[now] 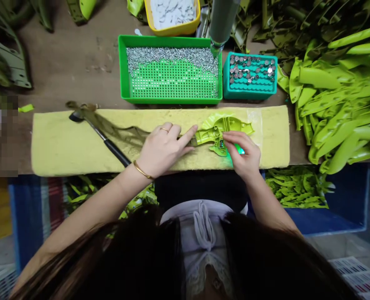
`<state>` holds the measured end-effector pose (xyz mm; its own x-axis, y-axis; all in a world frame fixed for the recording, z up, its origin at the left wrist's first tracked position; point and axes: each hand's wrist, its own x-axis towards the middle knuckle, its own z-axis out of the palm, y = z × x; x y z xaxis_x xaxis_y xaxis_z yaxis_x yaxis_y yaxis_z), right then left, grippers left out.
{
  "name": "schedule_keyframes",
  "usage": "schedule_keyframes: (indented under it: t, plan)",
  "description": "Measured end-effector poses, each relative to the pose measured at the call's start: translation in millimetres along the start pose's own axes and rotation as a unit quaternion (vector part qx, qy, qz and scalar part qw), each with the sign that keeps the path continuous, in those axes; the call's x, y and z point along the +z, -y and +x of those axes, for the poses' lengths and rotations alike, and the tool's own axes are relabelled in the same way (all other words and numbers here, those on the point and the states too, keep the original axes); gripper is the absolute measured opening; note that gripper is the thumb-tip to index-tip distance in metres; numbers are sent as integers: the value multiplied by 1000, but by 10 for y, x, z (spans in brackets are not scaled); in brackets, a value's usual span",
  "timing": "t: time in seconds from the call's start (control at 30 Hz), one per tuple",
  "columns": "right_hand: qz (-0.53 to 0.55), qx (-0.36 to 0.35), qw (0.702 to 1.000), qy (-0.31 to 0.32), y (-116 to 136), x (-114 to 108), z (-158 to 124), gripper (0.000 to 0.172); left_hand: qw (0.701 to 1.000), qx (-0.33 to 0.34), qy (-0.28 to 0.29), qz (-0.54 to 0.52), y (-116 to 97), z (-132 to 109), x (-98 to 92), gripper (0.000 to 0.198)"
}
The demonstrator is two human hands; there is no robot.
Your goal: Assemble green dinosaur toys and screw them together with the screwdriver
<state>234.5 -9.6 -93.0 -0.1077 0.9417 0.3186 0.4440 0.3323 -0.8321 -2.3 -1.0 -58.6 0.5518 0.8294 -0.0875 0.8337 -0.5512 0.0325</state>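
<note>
An open lime-green plastic shell point(231, 124), its ribs and screw posts facing up, lies on a yellow cloth pad. A long olive plastic part point(119, 127) runs left from its narrow end. My left hand point(164, 146), with a ring and a bracelet, grips that narrow end between thumb and index finger. My right hand point(244, 154) is closed in a pinch over the shell's middle; whatever is in the fingertips is hidden. Green light glows below the right fingers. Left of my left hand lies a black-handled tool point(116, 151) with a metal shaft.
Behind the pad point(56, 146) stand a green tray point(172, 101) of screws and a teal box point(250, 89) with metal pieces. A yellow tub point(174, 30) holds white pieces. A grey cylindrical tool point(224, 21) hangs above. Lime-green parts point(344, 104) pile up right.
</note>
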Motion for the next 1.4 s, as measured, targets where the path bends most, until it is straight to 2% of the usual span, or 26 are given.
schedule_keyframes:
  t: [0.1, 0.2, 0.33, 0.43, 0.63, 0.77, 0.93, 1.1, 1.23, 1.4]
  plan:
    - [-10, -1, 1000, -30, -15, 38, -16, 17, 998, -14, -55, -1, 7, 103, -62, 58]
    - [8, 19, 999, -36, -32, 64, -44, 17, 996, -40, -79, -9, -142, 230, -16, 60]
    - [35, 16, 999, -34, -53, 59, -73, 17, 993, -71, -88, -45, -342, 374, 110, 60]
    - [51, 7, 998, -22, -50, 13, -80, 17, 990, -90, -85, -60, -395, 445, 165, 60]
    - [39, -18, 995, 90, 24, -143, -8, 17, 991, -104, -43, -70, -417, 493, 200, 60]
    - [-53, -51, 997, 39, 3, -115, 177, 17, 991, -104, -55, -70, -426, 485, 238, 57]
    - [-152, -54, 981, 106, -123, 32, 360, 19, 988, -58, -99, -103, -313, 450, 293, 54]
    - [-195, -66, 975, 87, -155, 54, 321, 19, 980, -12, -132, -149, -220, 341, 274, 37]
    - [-217, -67, 969, 101, -166, 11, 322, 17, 983, -5, -120, -142, -219, 319, 211, 38]
    - [-222, -67, 964, 129, -216, 4, 364, 22, 976, 68, -88, -186, -47, 433, 224, 39]
